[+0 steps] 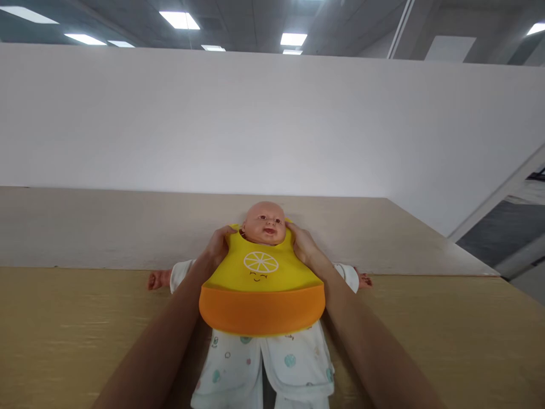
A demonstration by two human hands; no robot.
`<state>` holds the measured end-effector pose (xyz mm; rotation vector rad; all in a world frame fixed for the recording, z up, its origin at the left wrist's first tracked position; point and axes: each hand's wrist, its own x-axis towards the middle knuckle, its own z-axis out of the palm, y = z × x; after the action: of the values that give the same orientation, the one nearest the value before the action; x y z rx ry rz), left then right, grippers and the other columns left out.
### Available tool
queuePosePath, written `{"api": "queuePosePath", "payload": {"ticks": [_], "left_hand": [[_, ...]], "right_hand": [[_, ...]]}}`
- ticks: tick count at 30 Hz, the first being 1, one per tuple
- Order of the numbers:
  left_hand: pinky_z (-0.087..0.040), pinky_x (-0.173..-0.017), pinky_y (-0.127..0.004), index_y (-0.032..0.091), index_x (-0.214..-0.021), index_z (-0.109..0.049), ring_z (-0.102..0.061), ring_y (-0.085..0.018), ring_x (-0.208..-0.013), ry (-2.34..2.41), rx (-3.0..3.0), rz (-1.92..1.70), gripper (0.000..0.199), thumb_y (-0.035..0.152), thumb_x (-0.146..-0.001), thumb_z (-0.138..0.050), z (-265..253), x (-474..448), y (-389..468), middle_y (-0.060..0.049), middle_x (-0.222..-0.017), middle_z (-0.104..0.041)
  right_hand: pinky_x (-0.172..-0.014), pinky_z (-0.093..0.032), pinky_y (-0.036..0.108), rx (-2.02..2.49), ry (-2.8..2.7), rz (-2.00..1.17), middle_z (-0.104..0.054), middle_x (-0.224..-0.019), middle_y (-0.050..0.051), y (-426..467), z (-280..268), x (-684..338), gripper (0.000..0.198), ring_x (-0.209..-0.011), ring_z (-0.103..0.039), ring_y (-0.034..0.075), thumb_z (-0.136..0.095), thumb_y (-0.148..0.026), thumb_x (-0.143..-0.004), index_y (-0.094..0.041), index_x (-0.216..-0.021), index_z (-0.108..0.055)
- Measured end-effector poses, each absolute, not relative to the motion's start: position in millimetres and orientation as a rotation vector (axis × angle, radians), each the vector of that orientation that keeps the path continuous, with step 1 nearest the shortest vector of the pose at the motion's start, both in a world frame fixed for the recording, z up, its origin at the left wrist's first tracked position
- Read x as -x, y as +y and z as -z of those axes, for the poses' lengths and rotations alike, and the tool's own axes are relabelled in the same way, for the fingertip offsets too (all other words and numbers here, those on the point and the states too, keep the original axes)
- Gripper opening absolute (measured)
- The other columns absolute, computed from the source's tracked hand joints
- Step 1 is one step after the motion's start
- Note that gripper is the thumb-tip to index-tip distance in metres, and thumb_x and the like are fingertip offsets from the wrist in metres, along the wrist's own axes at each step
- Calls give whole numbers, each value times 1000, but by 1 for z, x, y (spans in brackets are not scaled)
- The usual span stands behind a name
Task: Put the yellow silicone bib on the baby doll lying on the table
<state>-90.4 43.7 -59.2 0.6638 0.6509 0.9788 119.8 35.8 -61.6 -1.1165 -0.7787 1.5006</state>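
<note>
A baby doll [264, 218] lies on its back, dressed in a white outfit [293, 363] with coloured dots, its arms stretched out to both sides. Over its chest lies a yellow bib [279, 275] with a lemon slice print and an orange catch pocket at the bottom. My left hand [219, 243] grips the bib's upper left edge beside the doll's neck. On the other side, my right hand [303, 241] holds the upper right edge. The fingertips of both hands are partly hidden behind the bib and the doll's head.
The doll rests on a wooden table [85, 335], with a paler strip [85, 227] along the back. A white partition [272, 125] stands behind it. The table's edge slants away at the right, with floor beyond.
</note>
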Motion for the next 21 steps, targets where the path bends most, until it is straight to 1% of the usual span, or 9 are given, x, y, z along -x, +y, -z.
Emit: {"api": "queuePosePath", "payload": {"ticks": [4, 6, 8, 11, 13, 15, 18, 21], "left_hand": [[-52, -67, -34, 11, -94, -63, -65, -23, -67, 654, -653, -1006, 33, 17, -66, -47, 57, 90, 42, -7, -71, -68], [-52, -67, -34, 11, -99, -63, -66, -23, -68, 683, -657, -1000, 35, 19, -69, -47, 55, 88, 41, -7, -72, -68], [-52, -69, -35, 11, -103, -63, -66, -24, -70, 716, -664, -980, 36, 22, -72, -49, 54, 86, 39, -8, -73, -69], [-52, -74, -36, 12, -108, -61, -66, -25, -77, 697, -695, -958, 37, 25, -74, -53, 55, 84, 37, -9, -79, -70], [-52, -78, -36, 13, -110, -61, -66, -25, -81, 665, -710, -954, 38, 26, -75, -55, 57, 83, 37, -9, -86, -70], [-51, -80, -37, 13, -109, -61, -66, -25, -84, 649, -698, -944, 37, 26, -75, -56, 60, 84, 38, -10, -90, -69], [-51, -82, -38, 13, -105, -62, -65, -26, -86, 648, -663, -938, 34, 26, -75, -56, 63, 86, 40, -10, -92, -69], [-51, -81, -40, 12, -102, -64, -66, -27, -85, 665, -650, -911, 32, 27, -74, -58, 65, 88, 43, -11, -88, -70]], "right_hand": [[-69, -47, 20, 1247, -687, -1551, -57, -65, 3, 42, 57, -120, 43, -57, -52, 6, -46, -26, -75, -8, -114, -51], [-69, -48, 22, 1298, -716, -1549, -57, -64, 3, 47, 56, -119, 46, -56, -51, 7, -46, -25, -73, -8, -115, -51], [-69, -48, 23, 1307, -773, -1571, -57, -64, 4, 52, 55, -118, 44, -57, -52, 8, -48, -24, -70, -7, -111, -54], [-71, -48, 23, 1274, -867, -1691, -58, -63, 6, 56, 54, -116, 35, -61, -53, 9, -52, -25, -67, -8, -96, -61], [-73, -48, 23, 1236, -959, -1788, -58, -62, 7, 56, 54, -114, 31, -65, -55, 10, -53, -30, -68, -9, -88, -63], [-75, -49, 24, 1208, -1033, -1812, -58, -62, 7, 57, 56, -112, 32, -69, -56, 11, -55, -35, -67, -10, -86, -64], [-75, -49, 26, 1201, -1069, -1730, -59, -67, 7, 60, 61, -111, 39, -72, -57, 12, -59, -40, -64, -11, -89, -64], [-77, -49, 26, 1141, -1109, -1714, -61, -74, 6, 61, 68, -112, 45, -76, -58, 12, -60, -43, -64, -11, -94, -63]]}}
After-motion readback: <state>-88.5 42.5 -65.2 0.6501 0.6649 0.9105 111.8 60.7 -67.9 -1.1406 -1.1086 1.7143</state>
